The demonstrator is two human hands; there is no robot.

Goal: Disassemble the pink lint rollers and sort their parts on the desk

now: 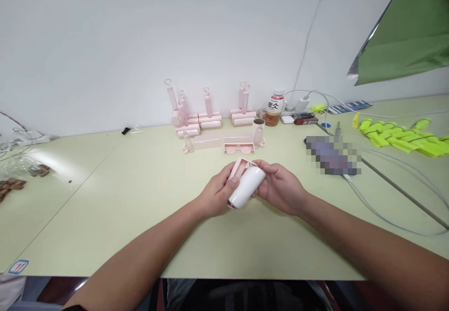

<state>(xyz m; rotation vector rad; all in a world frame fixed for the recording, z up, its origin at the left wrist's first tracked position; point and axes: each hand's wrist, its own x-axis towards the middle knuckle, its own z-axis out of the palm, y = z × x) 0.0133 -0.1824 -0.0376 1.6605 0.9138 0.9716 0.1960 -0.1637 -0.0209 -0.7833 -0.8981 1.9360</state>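
Over the table's near middle, my left hand grips a pink plastic holder with a white adhesive roll against it, tilted up to the right. Its thumb lies along the roll. At the upper right end, my right hand has its fingers closed around the roll and holder; part of those fingers is hidden behind them. Whether the roll sits fully inside the holder I cannot tell. Just beyond my hands lies an open pink holder, and next to it stands a bare cardboard tube.
Several pink lint rollers with heart-loop handles line the wall. A drink bottle stands beside them. To the right are a blurred phone on a white cable and yellow-green strips. Brown pieces lie far left.
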